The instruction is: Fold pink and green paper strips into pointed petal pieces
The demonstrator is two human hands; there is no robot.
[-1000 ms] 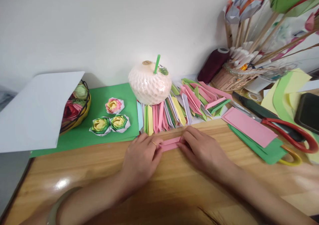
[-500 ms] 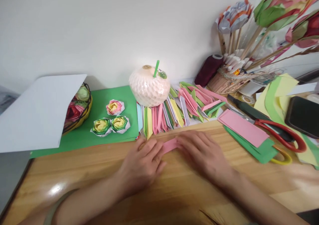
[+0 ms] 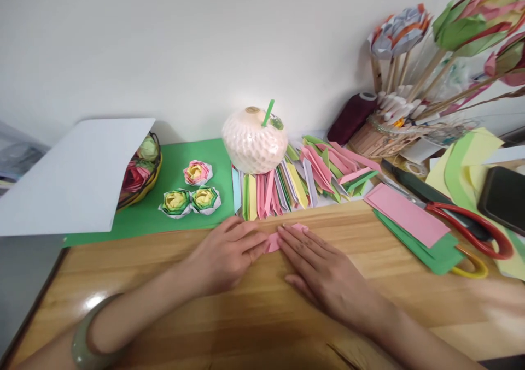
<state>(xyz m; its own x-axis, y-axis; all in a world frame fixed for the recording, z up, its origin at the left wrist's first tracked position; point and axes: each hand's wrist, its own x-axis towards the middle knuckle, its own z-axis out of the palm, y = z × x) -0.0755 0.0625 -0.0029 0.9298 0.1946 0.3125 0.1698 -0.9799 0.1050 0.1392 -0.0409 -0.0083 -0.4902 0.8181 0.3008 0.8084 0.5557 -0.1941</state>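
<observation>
A small folded strip of pink paper [image 3: 274, 243] lies on the wooden table [image 3: 246, 321] between my two hands. At its left end, the bent fingers of my left hand [image 3: 225, 255] hold it down; the thumb is hidden. My right hand [image 3: 322, 260] lies flat across the strip's right part, fingers stretched out and pressing it to the wood. One pink corner shows beyond those fingertips. Just behind the hands stands a row of folded paper pieces [image 3: 268, 192] in pink, green, yellow and lilac.
A pale textured fruit-shaped cup [image 3: 254, 140] with a green straw stands behind the folded pieces. Three paper flowers [image 3: 197, 172] sit on green sheets [image 3: 172, 157], near a basket [image 3: 150, 181]. On the right lie pink rectangles [image 3: 406, 214], red-handled scissors [image 3: 471, 228] and a phone [image 3: 503, 198].
My right hand has flattened and slid left over the pink strip, its fingers now stretched out. My left hand stays at the left end. The view has shifted slightly.
</observation>
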